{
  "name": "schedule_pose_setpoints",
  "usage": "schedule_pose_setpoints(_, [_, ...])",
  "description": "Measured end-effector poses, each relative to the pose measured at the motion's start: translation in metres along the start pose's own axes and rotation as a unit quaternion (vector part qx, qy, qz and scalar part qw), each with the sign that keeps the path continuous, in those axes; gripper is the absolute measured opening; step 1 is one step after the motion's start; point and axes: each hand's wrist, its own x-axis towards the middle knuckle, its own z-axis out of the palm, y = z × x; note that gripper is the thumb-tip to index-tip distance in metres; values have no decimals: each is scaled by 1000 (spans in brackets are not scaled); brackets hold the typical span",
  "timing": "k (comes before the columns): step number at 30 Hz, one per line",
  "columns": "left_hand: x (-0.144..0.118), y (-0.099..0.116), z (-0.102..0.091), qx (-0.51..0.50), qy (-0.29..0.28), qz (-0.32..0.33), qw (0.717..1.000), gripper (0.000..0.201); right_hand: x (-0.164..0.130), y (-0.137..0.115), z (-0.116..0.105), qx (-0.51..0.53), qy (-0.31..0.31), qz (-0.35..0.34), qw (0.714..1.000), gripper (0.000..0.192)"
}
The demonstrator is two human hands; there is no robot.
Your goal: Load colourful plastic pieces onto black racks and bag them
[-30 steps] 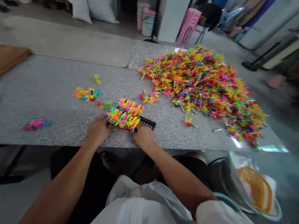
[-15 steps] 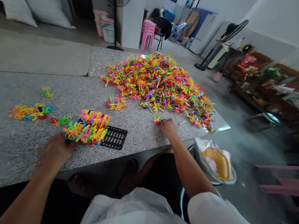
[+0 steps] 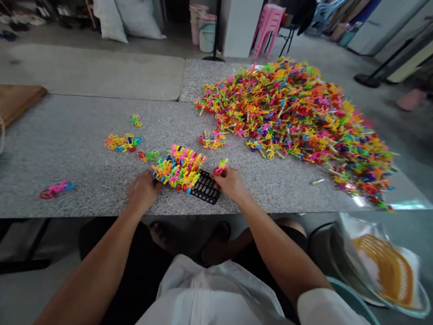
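A black slotted rack (image 3: 207, 188) lies near the table's front edge, its left and middle part filled with rows of small colourful plastic pieces (image 3: 179, 168). My left hand (image 3: 144, 189) is closed on the rack's left end. Over the rack's bare right end, my right hand (image 3: 231, 183) pinches a small pink and yellow-green plastic piece (image 3: 220, 168). Left of the rack lie loose ring-shaped pieces (image 3: 122, 142) and a pink and blue chain of pieces (image 3: 58, 189). A small cluster (image 3: 213, 140) sits just behind the rack.
A large heap of colourful plastic pieces (image 3: 293, 114) covers the right back of the granite table (image 3: 90, 125). A wooden board (image 3: 5, 106) lies at the far left. A bucket with a yellow basket (image 3: 386, 266) stands at the lower right. Pink stools (image 3: 270, 24) are stacked behind.
My right hand has lifted the pink and green piece from the table and carried it left to the rack. My left hand stays at the rack's left end. The view has turned left.
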Motion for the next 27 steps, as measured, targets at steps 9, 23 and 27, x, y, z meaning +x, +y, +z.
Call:
schedule_pose_setpoints(9, [-1,0,-1,-7,-5,-5,1000,33,27,-19,21,-202,-6,-63,977,20])
schedule_pose_setpoints(23, [-3,-1,1,9,2,11,1000,33,31,-31,22,-334,-69,-83,936,24])
schedule_pose_setpoints(27, [-2,-3,3,0,10,13,1000,33,29,-32,27,-353,-56,-64,932,27])
